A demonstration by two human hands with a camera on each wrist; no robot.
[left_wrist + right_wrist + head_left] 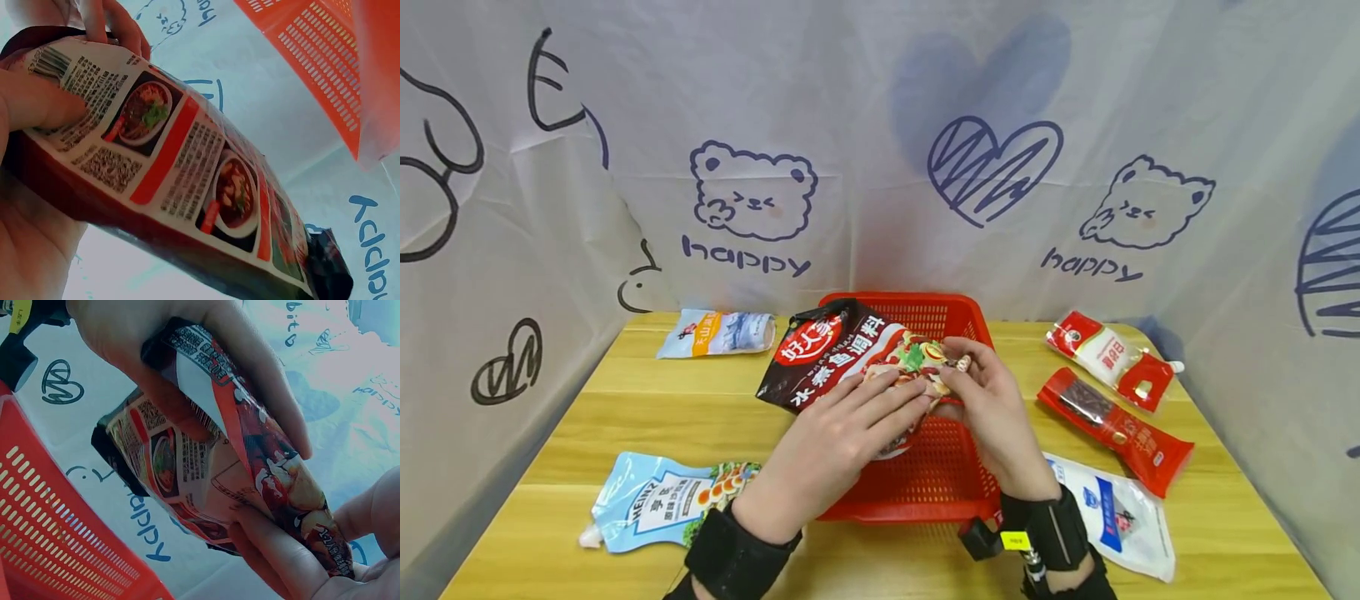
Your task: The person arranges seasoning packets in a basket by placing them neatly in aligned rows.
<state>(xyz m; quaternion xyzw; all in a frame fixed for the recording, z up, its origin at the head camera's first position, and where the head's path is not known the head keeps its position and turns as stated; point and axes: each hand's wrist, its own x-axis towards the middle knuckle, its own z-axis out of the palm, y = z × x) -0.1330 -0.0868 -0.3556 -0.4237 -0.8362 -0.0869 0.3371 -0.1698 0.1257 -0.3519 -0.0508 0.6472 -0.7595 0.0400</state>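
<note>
A black and red seasoning packet (820, 350) with a fish-dish picture is held tilted above a red plastic basket (910, 510). My left hand (842, 442) lies over the packet's front in the head view; in the left wrist view its thumb (47, 103) presses the printed back (181, 187). At the packet's right end, my right hand (992, 408) grips the edge between thumb and fingers. The right wrist view shows both hands around the packet (281, 481), with the basket's slotted wall (56, 519) to the left.
On the wooden table, a light-blue spouted Heinz pouch (662, 504) lies front left, and a blue-white bag (718, 335) back left. To the right lie a red-white spouted pouch (1108, 358), a red windowed pack (1112, 427) and a white-blue bag (1138, 525). A drawn-on white curtain (880, 125) hangs behind.
</note>
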